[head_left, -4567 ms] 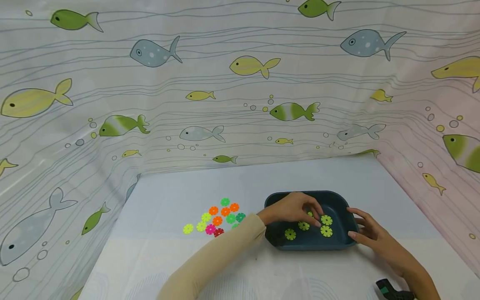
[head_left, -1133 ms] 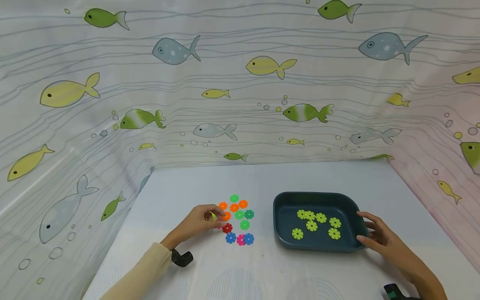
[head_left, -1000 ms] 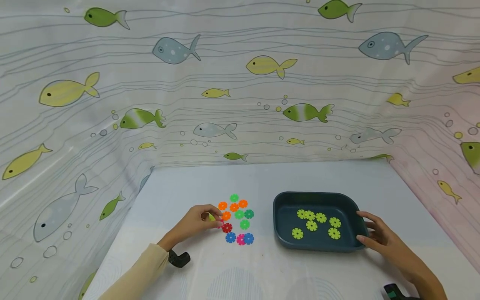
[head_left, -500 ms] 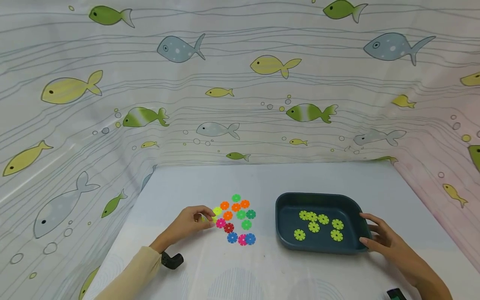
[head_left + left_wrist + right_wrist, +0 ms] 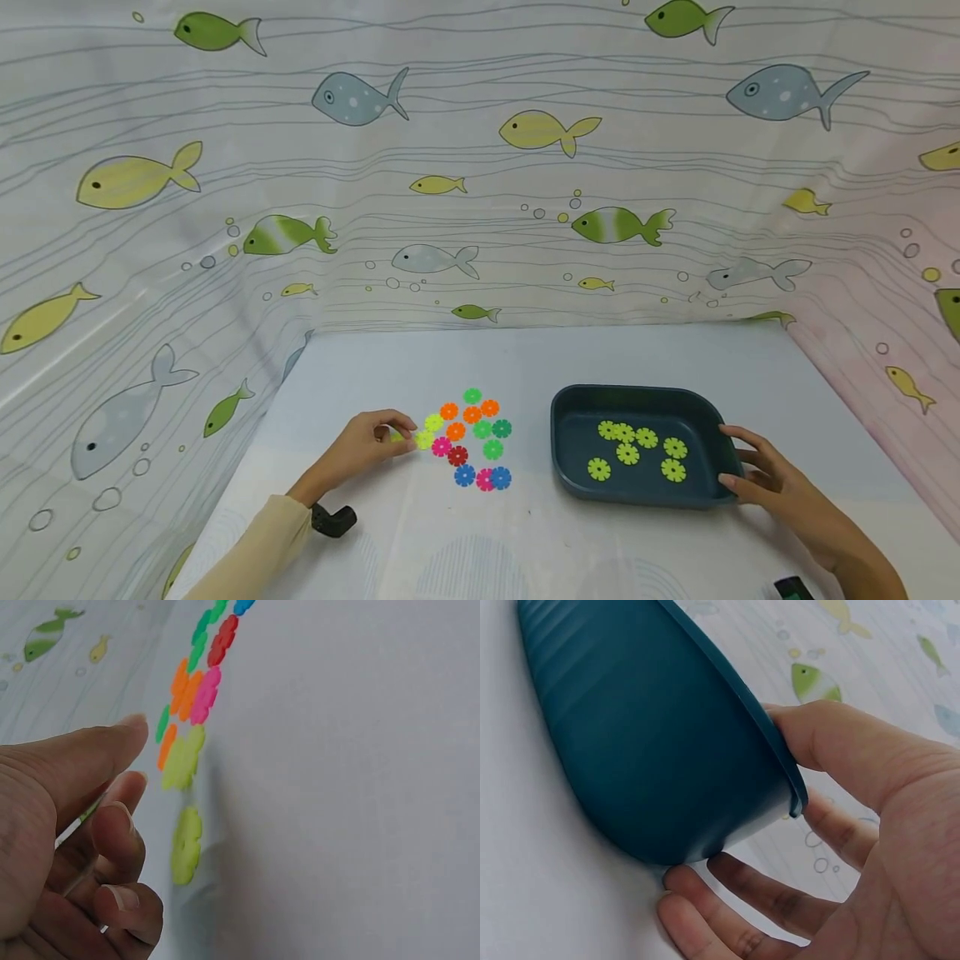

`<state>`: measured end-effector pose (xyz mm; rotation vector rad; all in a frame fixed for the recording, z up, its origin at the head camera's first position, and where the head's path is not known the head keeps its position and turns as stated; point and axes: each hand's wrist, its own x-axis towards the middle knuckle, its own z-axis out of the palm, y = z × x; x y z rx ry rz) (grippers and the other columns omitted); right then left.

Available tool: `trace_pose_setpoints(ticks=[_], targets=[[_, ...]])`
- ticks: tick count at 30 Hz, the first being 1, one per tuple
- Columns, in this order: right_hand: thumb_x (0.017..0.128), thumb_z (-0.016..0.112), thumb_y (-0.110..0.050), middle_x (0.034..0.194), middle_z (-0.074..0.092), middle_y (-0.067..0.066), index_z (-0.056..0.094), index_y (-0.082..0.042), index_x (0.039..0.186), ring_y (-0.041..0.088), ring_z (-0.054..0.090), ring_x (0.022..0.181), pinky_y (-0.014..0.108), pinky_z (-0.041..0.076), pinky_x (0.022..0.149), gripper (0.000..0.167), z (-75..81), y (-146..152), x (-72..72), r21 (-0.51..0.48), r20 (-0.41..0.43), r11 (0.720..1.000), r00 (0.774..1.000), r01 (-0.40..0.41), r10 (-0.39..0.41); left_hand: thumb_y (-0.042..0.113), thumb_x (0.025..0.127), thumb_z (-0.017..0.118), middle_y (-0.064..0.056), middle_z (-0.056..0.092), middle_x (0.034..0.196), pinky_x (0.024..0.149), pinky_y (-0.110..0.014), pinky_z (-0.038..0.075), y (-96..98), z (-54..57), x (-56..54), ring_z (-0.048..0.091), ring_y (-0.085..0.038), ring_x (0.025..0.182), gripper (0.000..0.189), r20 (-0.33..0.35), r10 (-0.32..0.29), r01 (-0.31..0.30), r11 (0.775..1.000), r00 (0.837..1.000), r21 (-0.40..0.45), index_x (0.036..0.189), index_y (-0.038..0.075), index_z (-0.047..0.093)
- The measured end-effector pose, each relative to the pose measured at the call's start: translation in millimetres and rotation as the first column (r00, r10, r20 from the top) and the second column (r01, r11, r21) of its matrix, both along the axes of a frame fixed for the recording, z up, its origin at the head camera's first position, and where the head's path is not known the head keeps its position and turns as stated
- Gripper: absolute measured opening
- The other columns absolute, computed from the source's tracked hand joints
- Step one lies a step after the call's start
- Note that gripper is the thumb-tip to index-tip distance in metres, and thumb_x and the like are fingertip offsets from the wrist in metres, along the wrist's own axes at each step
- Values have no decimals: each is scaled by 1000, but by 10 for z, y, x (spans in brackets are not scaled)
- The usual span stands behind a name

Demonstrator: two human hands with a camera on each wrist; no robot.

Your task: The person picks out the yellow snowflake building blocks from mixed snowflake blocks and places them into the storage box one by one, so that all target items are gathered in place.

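My left hand (image 5: 358,446) hovers at the left end of a cluster of flower-shaped plastic discs. Its fingers are loosely bent, and in the left wrist view the thumb and fingertips stand apart with nothing between them. Just past the fingers lies a yellow disc (image 5: 187,846), partly hidden by the hand in the head view. Two more yellow discs (image 5: 424,439) sit beside it, touching or overlapping. My right hand (image 5: 780,492) holds the right end of a dark blue plastic tub (image 5: 652,742), thumb at the rim and fingers against the outer wall. Several yellow discs (image 5: 627,454) lie inside the tub.
Orange discs (image 5: 472,414), green discs (image 5: 492,450), a red disc (image 5: 457,456), pink discs (image 5: 441,447) and blue discs (image 5: 465,476) lie on the white table (image 5: 420,533). A fish-print curtain (image 5: 450,225) rises behind and at both sides.
My left hand was over the tub earlier, then came to the cluster. In the last second it has drawn leftward, uncovering yellow and pink discs. The right hand keeps its place at the tub.
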<state>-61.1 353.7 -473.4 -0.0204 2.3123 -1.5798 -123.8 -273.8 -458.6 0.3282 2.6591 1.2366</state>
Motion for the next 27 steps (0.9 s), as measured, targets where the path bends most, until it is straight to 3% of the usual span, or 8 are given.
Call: trace_pose_setpoints(ticks=[10, 17, 27], targets=[[104, 64, -27, 155, 26, 28, 17, -30, 164, 34, 54, 121, 41, 53, 83, 76, 12, 1, -17, -6, -14, 1000, 1000, -8, 8, 27, 82, 89, 2, 72, 104, 55, -25, 37, -118, -70, -34, 42, -11, 57, 34, -35, 44, -45, 998, 998, -39, 110, 17, 74], [104, 63, -26, 155, 26, 28, 17, -31, 164, 28, 54, 119, 41, 54, 83, 75, 11, 15, -10, -12, -28, 1000, 1000, -14, 13, 21, 81, 90, -2, 67, 83, 53, -25, 34, -144, -85, -40, 40, -11, 55, 34, -12, 70, -71, 996, 997, -55, 111, 17, 74], [104, 63, -26, 155, 25, 27, 17, -31, 164, 19, 56, 115, 41, 53, 83, 76, 6, 19, 0, -18, -23, 1000, 1000, -16, 16, 24, 79, 91, -1, 58, 75, 56, -27, 37, -130, -73, -31, 45, -16, 63, 30, -30, 119, -122, 985, 992, -124, 106, 17, 78]])
